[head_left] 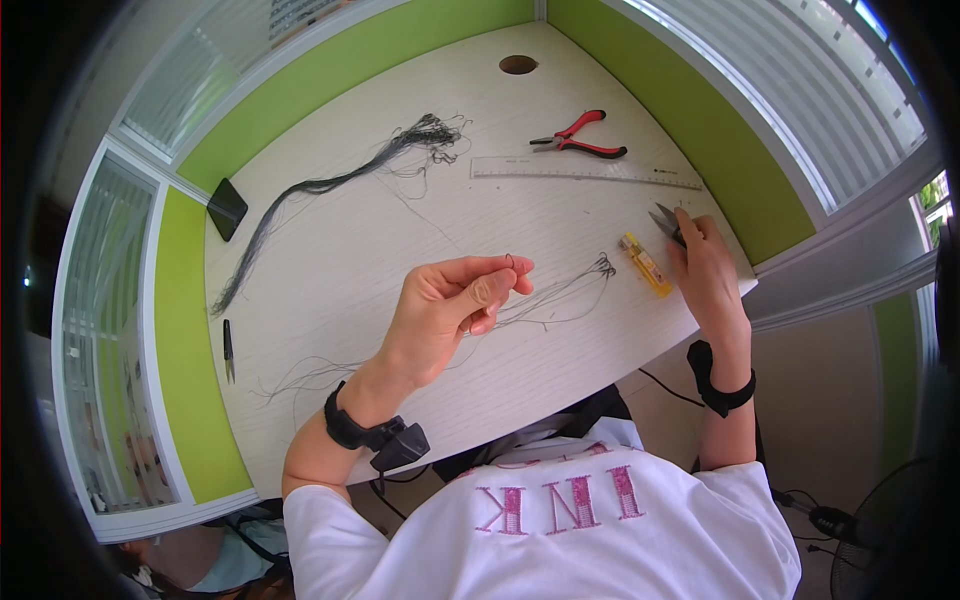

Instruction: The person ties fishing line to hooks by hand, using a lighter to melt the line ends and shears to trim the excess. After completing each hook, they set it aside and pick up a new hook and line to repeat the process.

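Observation:
Thumb and forefinger of my left hand point(455, 305) pinch a small dark fish hook point(509, 261) above the middle of the desk. Beneath that hand lies a loose bunch of thin lines point(545, 300), with several hooks point(602, 265) gathered at its right end. Over at the right edge, my right hand point(706, 262) has its fingers closed around the dark handles of small scissors point(667, 224). Their blades point up and left, close to the desk top. Just left of this hand is a yellow lighter point(646, 265).
Red-handled pliers point(580, 137) and a clear ruler point(585, 173) lie towards the back. A thick bundle of dark lines point(330, 183) stretches across the left. Near the left edge are a black flat object point(227, 209) and a slim black tool point(228, 350). Green partitions point(690, 120) border the desk.

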Motion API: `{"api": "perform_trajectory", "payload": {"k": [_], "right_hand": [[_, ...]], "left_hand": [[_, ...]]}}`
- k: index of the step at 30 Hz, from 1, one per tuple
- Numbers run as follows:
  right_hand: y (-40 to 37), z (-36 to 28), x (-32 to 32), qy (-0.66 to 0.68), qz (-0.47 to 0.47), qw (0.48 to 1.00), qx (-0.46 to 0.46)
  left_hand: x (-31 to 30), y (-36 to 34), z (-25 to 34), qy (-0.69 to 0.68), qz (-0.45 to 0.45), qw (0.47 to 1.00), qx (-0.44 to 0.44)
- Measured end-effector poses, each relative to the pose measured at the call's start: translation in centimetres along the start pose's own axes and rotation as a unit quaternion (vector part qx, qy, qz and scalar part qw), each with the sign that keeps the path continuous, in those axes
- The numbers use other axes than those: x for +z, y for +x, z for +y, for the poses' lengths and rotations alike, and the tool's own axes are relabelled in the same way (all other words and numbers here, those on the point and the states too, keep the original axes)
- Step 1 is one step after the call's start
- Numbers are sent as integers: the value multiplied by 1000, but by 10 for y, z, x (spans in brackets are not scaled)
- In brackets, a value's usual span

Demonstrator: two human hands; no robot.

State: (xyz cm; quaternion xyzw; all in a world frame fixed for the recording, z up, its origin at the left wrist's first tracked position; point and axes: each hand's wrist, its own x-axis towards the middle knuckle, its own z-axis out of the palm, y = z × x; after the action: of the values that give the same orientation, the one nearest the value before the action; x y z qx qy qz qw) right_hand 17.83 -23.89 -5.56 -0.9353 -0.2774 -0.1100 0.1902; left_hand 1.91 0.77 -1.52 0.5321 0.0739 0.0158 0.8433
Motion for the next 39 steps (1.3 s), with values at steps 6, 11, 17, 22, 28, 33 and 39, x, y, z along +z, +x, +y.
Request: {"api": "perform_trajectory", "payload": {"k": [6, 11, 17, 22, 28, 33, 39], "right_hand": [[-1, -46, -17, 70, 136, 983, -102], [-10, -108, -28, 411, 47, 894, -172], [-6, -118, -23, 417, 44, 887, -195], [-8, -111, -18, 371, 57, 903, -208], [-7, -118, -27, 396, 117, 902, -129], [-9, -117, -25, 432, 40, 884, -174], [-9, -118, -23, 406, 26, 895, -183]], "left_hand": [[5, -3, 0, 20, 31, 999, -22], [7, -5, -1, 44, 31, 998, -37], [6, -7, -2, 37, 33, 998, -24], [8, -5, -3, 48, 13, 998, -39], [9, -6, -1, 45, 26, 998, -40], [9, -8, -2, 55, 21, 998, -38], [10, -8, 0, 88, -1, 996, -34]]}}
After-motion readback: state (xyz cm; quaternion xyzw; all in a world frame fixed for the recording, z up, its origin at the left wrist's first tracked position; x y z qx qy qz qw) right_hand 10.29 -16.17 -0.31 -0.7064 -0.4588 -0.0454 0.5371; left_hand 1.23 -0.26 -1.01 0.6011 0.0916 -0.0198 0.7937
